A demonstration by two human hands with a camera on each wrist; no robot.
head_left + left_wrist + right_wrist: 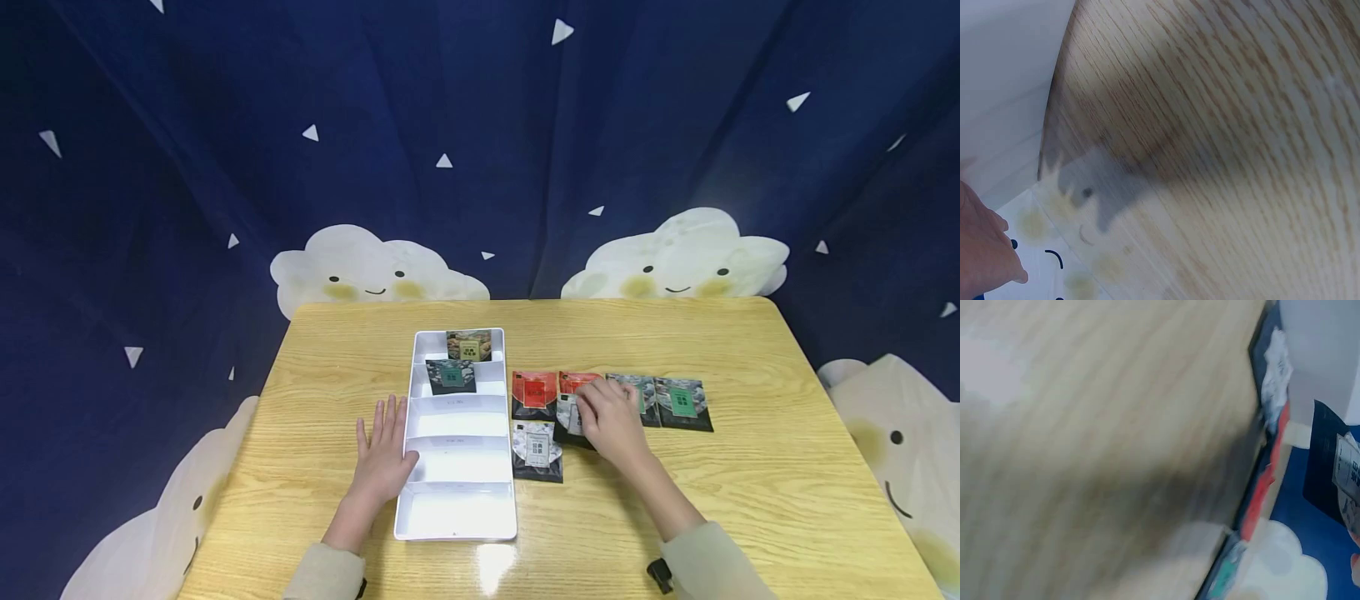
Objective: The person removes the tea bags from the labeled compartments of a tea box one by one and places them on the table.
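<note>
My left hand (384, 462) lies at the left side of a white tray (457, 510) with several compartments, fingers straight, fingertips and thumb at its edge. My right hand (613, 423) pinches a black-and-white packet (566, 415); in the right wrist view that packet (1325, 469) is lifted off the table. Behind it lies a red-and-black packet (577, 381), partly hidden by the hand. Another red-and-black packet (534, 395) and a white-and-black packet (537, 451) lie along the tray's right side. The left wrist view catches only part of my left hand (985, 250).
A brown packet (469, 345) leans in the tray's far compartment, with a dark green packet (451, 377) in the one before it. Two green-and-black packets (632, 396) lie side by side at the right on the wooden table (757, 492). A blue curtain (517, 167) hangs behind the table.
</note>
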